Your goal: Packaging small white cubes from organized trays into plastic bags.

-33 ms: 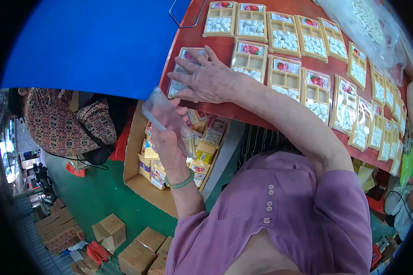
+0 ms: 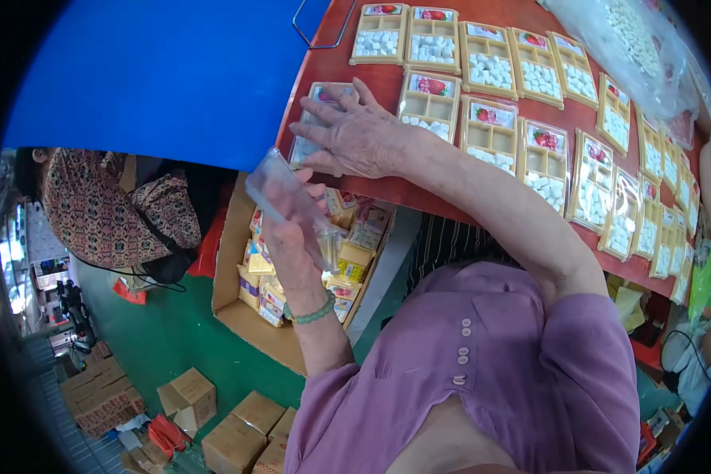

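Clear plastic cover [image 2: 270, 186], then: where is it?

It's in the left hand [image 2: 288, 241], just off the edge of the red table [image 2: 378, 79], above an open cardboard box [image 2: 227, 276]. It could be several nested together; I can't tell.

How are those fingers placed?

Curled around it, with some fingertips showing past its right side. A green bead bracelet [image 2: 316, 310] circles that wrist.

And the right hand [image 2: 359, 142]?

Palm down, fingers spread wide across a tray [image 2: 302, 148] near the table's left edge. The hand hides much of that tray, so I can't tell what lies in its lower part.

What's around them?

More cream-coloured trays [image 2: 431, 49] stand in rows to the right, with strawberry pictures at the top and small white pieces below. A clear bag [image 2: 636, 39] of similar pieces lies beyond them. Packed goods [image 2: 355, 257] fill the cardboard box, and a blue surface [image 2: 158, 71] spreads out at the upper left.
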Demonstrator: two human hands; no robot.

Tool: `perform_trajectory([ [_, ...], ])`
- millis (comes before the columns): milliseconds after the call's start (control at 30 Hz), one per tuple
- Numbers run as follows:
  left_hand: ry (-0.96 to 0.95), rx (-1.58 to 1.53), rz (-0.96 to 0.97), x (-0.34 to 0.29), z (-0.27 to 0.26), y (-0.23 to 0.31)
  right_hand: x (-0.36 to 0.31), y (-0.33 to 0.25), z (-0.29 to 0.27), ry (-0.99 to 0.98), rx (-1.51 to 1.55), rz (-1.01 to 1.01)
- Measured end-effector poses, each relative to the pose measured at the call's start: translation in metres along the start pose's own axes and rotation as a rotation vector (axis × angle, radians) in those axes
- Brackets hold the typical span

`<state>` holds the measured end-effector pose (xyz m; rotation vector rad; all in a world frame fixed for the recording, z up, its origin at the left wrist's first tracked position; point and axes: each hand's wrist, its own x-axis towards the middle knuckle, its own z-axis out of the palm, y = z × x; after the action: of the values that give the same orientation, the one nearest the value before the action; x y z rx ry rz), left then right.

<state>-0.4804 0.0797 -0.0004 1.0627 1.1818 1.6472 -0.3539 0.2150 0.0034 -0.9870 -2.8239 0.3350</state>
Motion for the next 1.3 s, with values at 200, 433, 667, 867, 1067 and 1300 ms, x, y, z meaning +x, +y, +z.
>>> perform_trajectory([
  [200, -0.041, -0.238, -0.195, -0.002, 0.018, 0.009, -0.029, -0.01, -0.048, 0.156, 0.362, 0.022],
  [433, -0.225, -0.222, -0.136, -0.003, 0.059, 0.02, -0.088, -0.004, -0.058, -0.033, 1.547, -0.044],
  [667, -0.359, -0.215, -0.245, 0.001, 0.071, 0.02, -0.107, 0.001, -0.057, 0.012, 1.763, -0.004],
  [867, -0.393, -0.361, -0.375, 0.001, 0.079, 0.014, -0.114, 0.009, -0.057, 0.029, 1.735, 0.104],
  [1067, -0.467, -0.352, -0.358, 0.007, 0.084, 0.01, -0.119, 0.013, -0.064, 0.007, 1.645, 0.192],
  [1300, -0.474, -0.307, -0.369, 0.017, 0.088, 0.008, -0.121, 0.018, -0.071, 0.012, 1.652, 0.158],
])
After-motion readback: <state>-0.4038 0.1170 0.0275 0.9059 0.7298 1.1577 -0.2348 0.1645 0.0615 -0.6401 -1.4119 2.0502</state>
